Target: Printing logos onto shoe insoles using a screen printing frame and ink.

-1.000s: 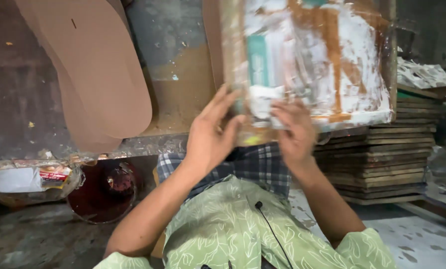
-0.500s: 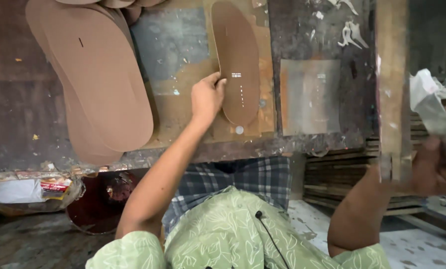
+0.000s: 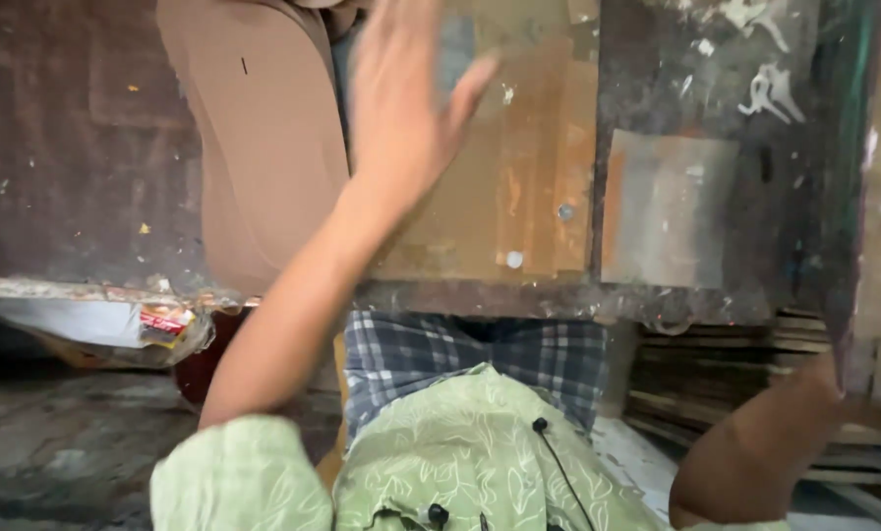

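brown sole stack (image 3: 264, 147) left, bare worktable (image 3: 519, 197) right

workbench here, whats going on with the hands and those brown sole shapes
A person in a green patterned shirt sits at a worn workbench. The left hand is raised, open and blurred, above the bench, holding nothing, next to a stack of brown sole-shaped cutouts. A stained brown board lies flat beside them. The right forearm reaches off to the side; its hand is out of view. Stacked wooden boards sit below the bench.

Brown sole-shaped cutouts (image 3: 264, 147) — stacked flat, overhanging the bench edge.
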